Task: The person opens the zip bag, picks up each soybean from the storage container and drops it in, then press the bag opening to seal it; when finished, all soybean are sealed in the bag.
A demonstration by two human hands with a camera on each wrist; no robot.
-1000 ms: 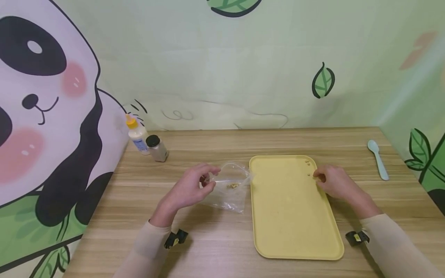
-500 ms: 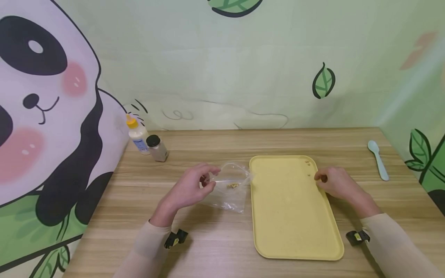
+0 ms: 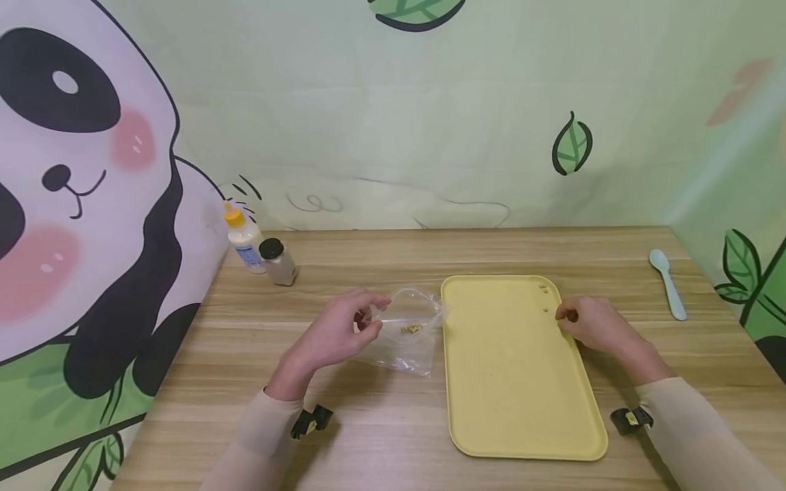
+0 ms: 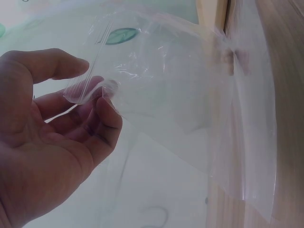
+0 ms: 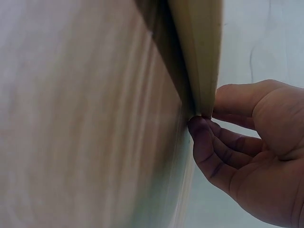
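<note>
A clear plastic bag (image 3: 402,354) stands on the table left of the tray, its mouth spread, with several small golden-tan bits (image 3: 411,328) inside. My left hand (image 3: 340,327) holds the bag's near-left edge in its curled fingers; the left wrist view shows the film (image 4: 166,90) running into those fingers while the thumb stands apart from them. At the right rim of a flat yellow tray (image 3: 516,382), my right hand (image 3: 592,324) pinches the edge, fingertips (image 5: 199,130) under the rim and thumb over it. A few tan bits (image 3: 544,289) lie in the tray's far right corner.
A white bottle with a yellow nozzle (image 3: 244,242) and a small black-lidded jar (image 3: 279,264) stand at the table's back left. A pale blue spoon (image 3: 669,286) lies at the right. A printed cloth wall (image 3: 393,136) rises behind the wooden table (image 3: 381,436).
My right fingertips have shifted very slightly at the tray's right rim. My left hand, the bag and the tray keep their places.
</note>
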